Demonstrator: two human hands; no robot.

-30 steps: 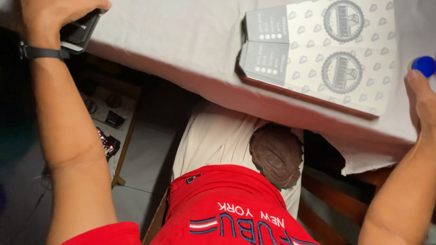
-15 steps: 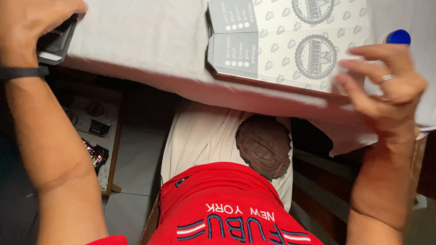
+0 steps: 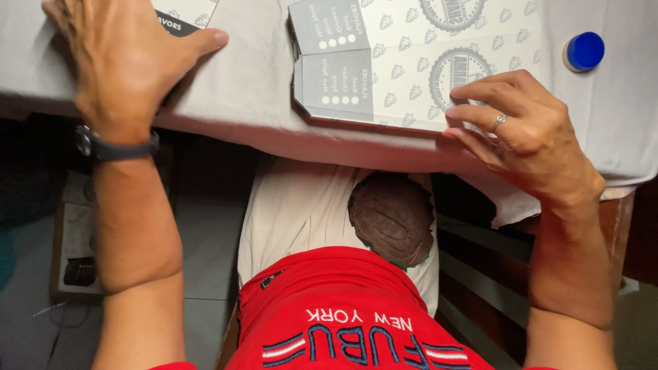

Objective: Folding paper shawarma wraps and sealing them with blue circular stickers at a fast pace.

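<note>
left hand [image 3: 123,62]: I'm pressing it wide and flat on the desk [image 3: 253,82]
right hand [image 3: 521,130]: I'm touching the box [image 3: 418,62], fingers spread, gripping nothing

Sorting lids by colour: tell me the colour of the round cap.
Blue; the round cap shows only in the head view.

This looks like a home: the surface [image 3: 247,89] is draped in a plain grey cloth, a cushioned seat [image 3: 301,212] sits beneath it, and a low wooden shelf [image 3: 75,226] on the tiled floor [image 3: 205,253] holds small gadgets (chargers or remotes, hard to tell).
</note>
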